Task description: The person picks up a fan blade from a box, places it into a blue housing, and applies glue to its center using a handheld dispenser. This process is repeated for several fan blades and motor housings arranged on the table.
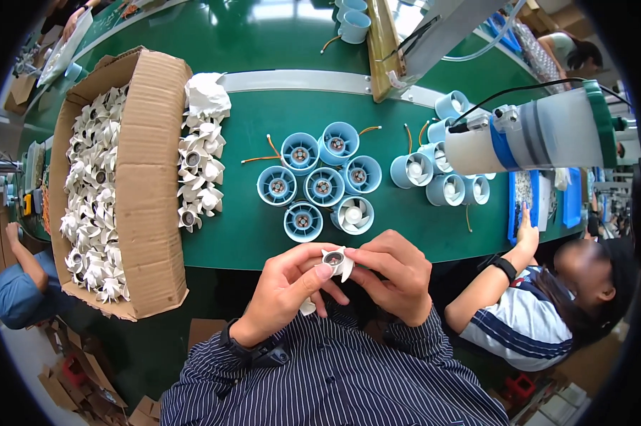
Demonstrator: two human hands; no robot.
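While seven blue housings (324, 187) cluster centrally, two hands (281, 284) (400, 273) share grip on one impeller (335, 258).

Worn on the head, the wide fisheye view looks steeply down from close above the left hand (281, 287) and right hand (400, 275), just below centre, with the striped shirt (320, 376) at six o'clock, cardboard box (150, 184) at nine and co-worker (523, 316) at four.

Left hand (286, 282): curled, thumb pressing | right hand (400, 275): fingertips pinching leftward | hands side by side
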